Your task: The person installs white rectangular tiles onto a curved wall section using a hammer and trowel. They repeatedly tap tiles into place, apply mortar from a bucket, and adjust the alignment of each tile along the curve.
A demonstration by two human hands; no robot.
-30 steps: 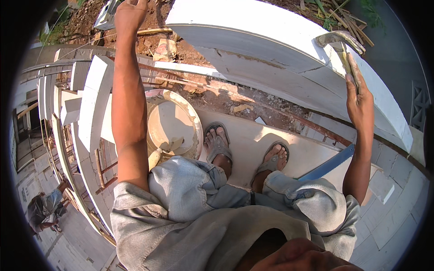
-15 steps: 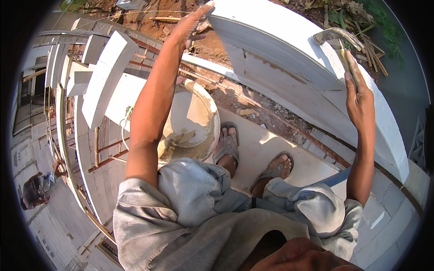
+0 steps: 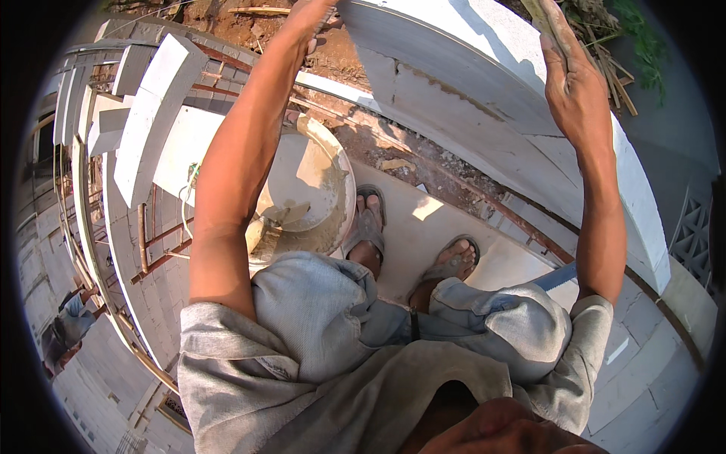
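Observation:
My right hand (image 3: 581,98) is closed around the mortar-smeared handle of a hammer (image 3: 550,24), above the top of a long white block wall (image 3: 522,57). The hammer's head lies beyond the upper edge of the view. My left hand (image 3: 314,21) reaches to the left end of the top block, fingers apart and nothing seen in them; the upper edge cuts part of it off. Below my left forearm stands a large round tub (image 3: 349,181) with wet grey mortar smeared inside. A tool or lump partly shows in the mortar, its kind unclear.
A saw blade (image 3: 556,278) lies beside my right knee. My sandalled feet stand on a pale board (image 3: 393,276). White blocks (image 3: 155,113) and a rusty scaffold bar (image 3: 159,266) are at left. Another person (image 3: 64,333) works lower down at far left.
My right hand and the hammer have moved up and left, taking the hammer's curved head out of view. My left hand has shifted slightly up and left. The whole view has shifted a little.

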